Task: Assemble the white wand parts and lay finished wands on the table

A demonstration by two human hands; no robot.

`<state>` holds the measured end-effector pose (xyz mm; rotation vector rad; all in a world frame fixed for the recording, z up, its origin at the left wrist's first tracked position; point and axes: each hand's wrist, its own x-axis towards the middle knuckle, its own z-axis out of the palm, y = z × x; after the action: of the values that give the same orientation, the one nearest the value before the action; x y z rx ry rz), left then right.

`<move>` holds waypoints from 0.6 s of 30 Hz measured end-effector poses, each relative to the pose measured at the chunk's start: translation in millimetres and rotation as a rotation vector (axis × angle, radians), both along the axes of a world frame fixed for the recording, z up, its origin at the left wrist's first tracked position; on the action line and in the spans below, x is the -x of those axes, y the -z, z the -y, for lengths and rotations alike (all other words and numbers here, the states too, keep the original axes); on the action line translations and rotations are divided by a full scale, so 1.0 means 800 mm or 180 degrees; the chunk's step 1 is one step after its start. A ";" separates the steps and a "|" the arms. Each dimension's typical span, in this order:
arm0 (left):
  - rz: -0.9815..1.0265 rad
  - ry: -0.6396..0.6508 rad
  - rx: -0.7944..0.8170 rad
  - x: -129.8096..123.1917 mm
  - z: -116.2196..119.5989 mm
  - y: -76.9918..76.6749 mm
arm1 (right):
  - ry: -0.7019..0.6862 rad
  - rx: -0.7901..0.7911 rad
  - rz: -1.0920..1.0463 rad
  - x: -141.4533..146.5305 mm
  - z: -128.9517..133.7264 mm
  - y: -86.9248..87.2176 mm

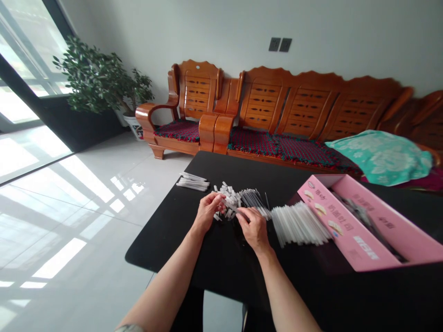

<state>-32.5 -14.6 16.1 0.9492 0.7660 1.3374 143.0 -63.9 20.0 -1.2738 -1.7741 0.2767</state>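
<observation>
Both my hands work over a black table [214,173], close together at the middle of a loose heap of small white plastic pieces [228,198]. My left hand [208,212] pinches one small white piece between its fingers. My right hand [252,228] comes in from the right, its fingertips meeting the same spot and pinching a thin translucent straw [254,200]. Right of my hands lies a fanned row of translucent plastic straws [297,224]. Behind the heap is a small bundle of white sticks [193,182]. My fingers hide part of the heap.
A pink cardboard box [360,226] stands open on the table's right side, with dark contents inside. Beyond the table are a wooden sofa [294,106] with a teal cloth [380,157], a wooden armchair [194,101], and a potted plant [100,83]. A tiled floor lies left.
</observation>
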 end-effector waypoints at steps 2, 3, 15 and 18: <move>0.0024 0.0063 -0.0012 0.000 0.000 0.001 | -0.0186 0.0500 -0.0431 0.000 0.002 -0.004; 0.0018 0.0112 -0.0035 -0.001 0.001 0.000 | -0.0280 0.0731 -0.0619 0.000 0.003 -0.006; -0.0150 0.0055 0.0059 -0.006 0.001 0.010 | -0.0589 0.1053 -0.0734 0.000 0.004 -0.009; -0.0101 -0.0045 0.0176 -0.007 -0.001 0.013 | -0.0371 0.0602 -0.0107 0.008 0.005 -0.007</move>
<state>-27.3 -13.9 5.8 0.9246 0.8312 1.3096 136.9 -68.0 25.9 -1.2904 -1.8299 0.5400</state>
